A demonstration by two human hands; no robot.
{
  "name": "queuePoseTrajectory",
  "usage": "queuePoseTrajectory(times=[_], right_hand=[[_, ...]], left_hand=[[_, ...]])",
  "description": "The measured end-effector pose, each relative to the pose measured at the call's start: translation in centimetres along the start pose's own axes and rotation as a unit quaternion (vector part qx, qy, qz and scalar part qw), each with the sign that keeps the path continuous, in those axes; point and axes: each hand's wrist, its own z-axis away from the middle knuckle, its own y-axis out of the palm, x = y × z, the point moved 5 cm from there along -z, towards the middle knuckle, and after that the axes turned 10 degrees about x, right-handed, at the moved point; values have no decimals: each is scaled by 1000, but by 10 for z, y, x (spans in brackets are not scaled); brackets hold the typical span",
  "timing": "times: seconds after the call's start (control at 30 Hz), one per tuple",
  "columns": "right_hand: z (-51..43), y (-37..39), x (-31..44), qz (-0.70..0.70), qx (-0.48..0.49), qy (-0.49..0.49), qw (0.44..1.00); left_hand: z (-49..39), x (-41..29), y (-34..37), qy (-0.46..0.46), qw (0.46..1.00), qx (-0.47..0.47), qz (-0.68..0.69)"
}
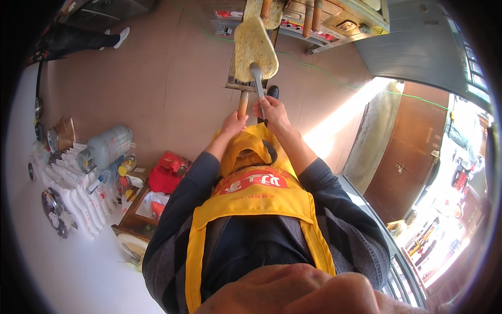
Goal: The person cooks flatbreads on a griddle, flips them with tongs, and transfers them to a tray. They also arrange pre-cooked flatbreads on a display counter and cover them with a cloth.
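My left hand (pixel 233 125) grips the wooden handle (pixel 243 104) of a long metal baking tray (pixel 232 84), which reaches out from a metal oven (pixel 361 17). My right hand (pixel 275 112) is closed around a grey metal utensil (pixel 259 84), perhaps a spatula or tongs. Its far end overlaps a long, ridged, speckled flatbread (pixel 255 45), which lies over the tray. Whether the bread is lifted clear or touching the tray is hard to tell. Behind it, a second flatbread (pixel 276 17) shows at the top edge.
More wooden handles (pixel 308 23) jut from the oven. A green cable (pixel 313 66) crosses the floor. At left are a gas cylinder (pixel 111 143), stacked white sacks (pixel 78 188) and a wooden table (pixel 133 219). Another person's legs (pixel 86 39) are at upper left. A metal door (pixel 411 51) stands right.
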Motion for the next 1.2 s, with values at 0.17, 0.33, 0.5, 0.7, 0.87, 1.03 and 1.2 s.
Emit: queuePoseTrajectory(times=[0.17,0.33,0.5,0.7,0.87,1.03,1.2], right_hand=[[-12,7,-31,-109,8,82,991],[-43,31,-28,-152,-17,66,986],[-30,30,-46,-150,-90,48,983],[-19,50,-5,-102,100,166,976],[13,-57,62,325,53,19,944],[-130,-140,138,620,-48,-152,769],[-154,-120,146,567,55,-96,816]], left_hand=[[-8,8,-1,3,1000,-19,0],[-9,6,0,6,1000,-8,0],[-3,0,-2,-12,1000,-6,-6],[-13,13,-2,10,1000,4,-12],[-3,3,-7,-10,1000,-5,3],[-7,5,-10,-15,997,12,-75],[-4,9,-11,-14,997,-4,-74]])
